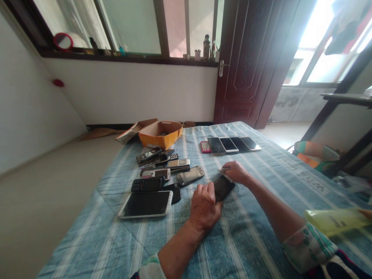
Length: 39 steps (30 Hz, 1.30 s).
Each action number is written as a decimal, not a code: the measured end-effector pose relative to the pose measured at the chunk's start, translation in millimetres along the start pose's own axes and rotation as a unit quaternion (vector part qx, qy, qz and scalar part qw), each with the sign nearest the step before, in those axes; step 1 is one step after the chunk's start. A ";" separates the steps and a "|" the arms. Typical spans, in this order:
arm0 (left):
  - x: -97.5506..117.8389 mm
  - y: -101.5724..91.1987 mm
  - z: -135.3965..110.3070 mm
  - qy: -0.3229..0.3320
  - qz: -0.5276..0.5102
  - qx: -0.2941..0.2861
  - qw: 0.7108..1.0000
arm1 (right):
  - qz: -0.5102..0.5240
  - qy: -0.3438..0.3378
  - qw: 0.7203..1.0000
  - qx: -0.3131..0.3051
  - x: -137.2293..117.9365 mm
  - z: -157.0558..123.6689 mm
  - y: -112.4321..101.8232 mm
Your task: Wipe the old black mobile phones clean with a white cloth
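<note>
Blue striped fabric [244, 236] supports the work. For even wiping, the dark smartphone [224, 190] should be braced firmly by the left hand [205, 203] while the right hand [237, 173] draws the white wipe [226, 174] across the whole upper face, corners included. The phone lies between the hands: left fingers clamped on its left edge, right fingers closed together on the wipe at its far end.

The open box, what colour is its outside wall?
Orange; the open box shows best in the head view.

Dark red door [247, 58], white wall [139, 91]
</note>
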<state>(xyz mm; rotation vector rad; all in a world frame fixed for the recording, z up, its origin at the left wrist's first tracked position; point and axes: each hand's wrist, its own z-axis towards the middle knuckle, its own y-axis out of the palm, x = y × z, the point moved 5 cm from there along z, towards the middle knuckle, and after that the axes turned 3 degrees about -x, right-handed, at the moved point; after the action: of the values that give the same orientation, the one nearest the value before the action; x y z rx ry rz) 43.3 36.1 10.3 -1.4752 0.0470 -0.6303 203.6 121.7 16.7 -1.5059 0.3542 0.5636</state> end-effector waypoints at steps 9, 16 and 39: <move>1.2 0.1 0.7 0.012 0.007 -0.014 1.000 | 0.039 -0.006 0.999 0.003 13.5 -7.9 -2.1; 0.7 -0.6 1.3 0.016 0.016 -0.012 1.000 | 0.059 -0.017 0.997 -0.038 22.7 -26.0 -8.1; -0.5 0.5 1.7 0.023 0.002 -0.012 1.000 | 0.093 0.055 0.994 -0.006 20.3 -28.5 -7.5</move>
<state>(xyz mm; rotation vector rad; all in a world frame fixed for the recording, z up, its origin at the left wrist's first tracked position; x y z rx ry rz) 43.8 37.8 9.8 -1.4835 0.0941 -0.6616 227.9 96.3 10.4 -1.5283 0.5820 0.6300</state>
